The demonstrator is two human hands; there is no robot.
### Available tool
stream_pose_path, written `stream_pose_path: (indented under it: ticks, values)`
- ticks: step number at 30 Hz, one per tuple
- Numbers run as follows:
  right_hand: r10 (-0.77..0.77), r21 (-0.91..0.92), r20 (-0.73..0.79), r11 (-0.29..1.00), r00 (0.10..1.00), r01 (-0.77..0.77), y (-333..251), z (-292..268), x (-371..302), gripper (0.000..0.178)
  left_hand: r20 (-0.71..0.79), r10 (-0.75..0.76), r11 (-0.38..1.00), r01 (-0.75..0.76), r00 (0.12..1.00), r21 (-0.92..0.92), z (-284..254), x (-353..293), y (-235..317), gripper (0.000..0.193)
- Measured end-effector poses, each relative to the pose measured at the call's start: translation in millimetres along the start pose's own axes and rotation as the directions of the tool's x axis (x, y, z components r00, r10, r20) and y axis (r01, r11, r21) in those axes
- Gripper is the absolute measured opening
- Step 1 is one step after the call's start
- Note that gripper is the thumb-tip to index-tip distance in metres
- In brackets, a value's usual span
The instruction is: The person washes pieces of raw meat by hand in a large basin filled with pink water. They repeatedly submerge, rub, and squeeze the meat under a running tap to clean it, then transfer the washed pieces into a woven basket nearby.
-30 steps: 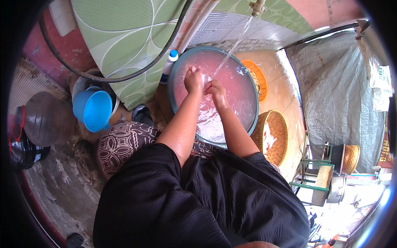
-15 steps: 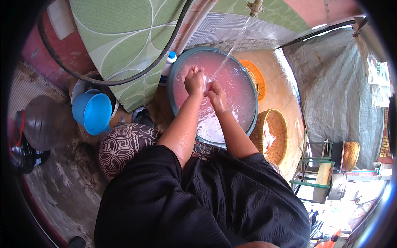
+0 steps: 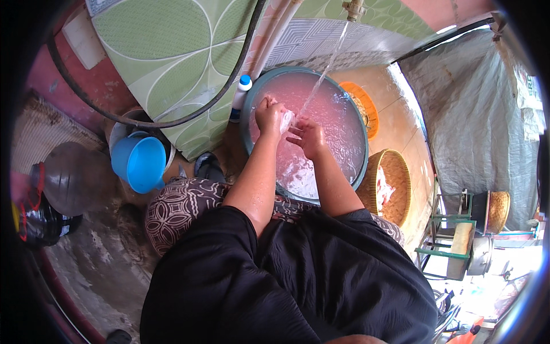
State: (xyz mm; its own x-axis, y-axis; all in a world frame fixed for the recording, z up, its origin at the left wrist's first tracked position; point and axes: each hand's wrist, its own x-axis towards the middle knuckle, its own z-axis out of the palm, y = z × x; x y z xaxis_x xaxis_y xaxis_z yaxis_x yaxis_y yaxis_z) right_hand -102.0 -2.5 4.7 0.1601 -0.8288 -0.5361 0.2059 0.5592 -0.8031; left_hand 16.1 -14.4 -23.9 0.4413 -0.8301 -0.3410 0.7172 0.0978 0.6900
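Note:
Over a large grey-green tub [image 3: 247, 137] of pinkish water, my left hand [image 3: 268, 117] is closed around a pale, wet piece [image 3: 287, 119] that looks like raw chicken. Part of that piece is hidden by the fingers. My right hand [image 3: 310, 139] is just beside it, fingers spread and holding nothing. From a tap [image 3: 354, 9] on the wall, a stream of water [image 3: 327, 67] falls close to both hands. Further pieces under the cloudy water cannot be made out.
Right of the tub stand a woven basket [image 3: 403, 192] holding pinkish-white pieces [image 3: 385, 190] and an orange basket [image 3: 369, 112]. A blue-capped white bottle [image 3: 240, 94] touches its left side. Further left are a blue dipper [image 3: 134, 163] and a hanging black hose [image 3: 172, 122].
My right hand has come off the pale piece, its fingers now spread apart. My left hand keeps its hold. The whole view has shifted slightly.

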Motion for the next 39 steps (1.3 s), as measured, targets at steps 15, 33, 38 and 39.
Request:
stream_pose_path:
  ticks: [15,33,38,39]
  values:
    - [-0.043,0.129,-0.001,0.991,0.999,0.043,9.8,12.6,17.0,0.01,-0.128,-0.136,0.99,0.138,0.982,0.004,-33.5,33.8,-17.2,0.026]
    - [-0.104,0.346,-0.221,0.921,0.97,0.177,-7.6,-14.0,3.4,0.008,0.388,-0.669,0.722,0.678,0.634,0.139,-23.5,-4.7,-36.5,0.03]
    - [-0.142,0.392,-0.24,0.891,0.96,0.23,-8.1,-16.4,1.3,0.009,0.353,-0.558,0.818,0.569,0.751,0.082,-13.3,-7.9,-35.6,0.052]
    - [-0.148,0.386,-0.234,0.893,0.961,0.231,-7.3,-17.0,1.0,0.009,0.339,-0.55,0.829,0.548,0.763,0.111,-11.4,-7.9,-33.7,0.055]
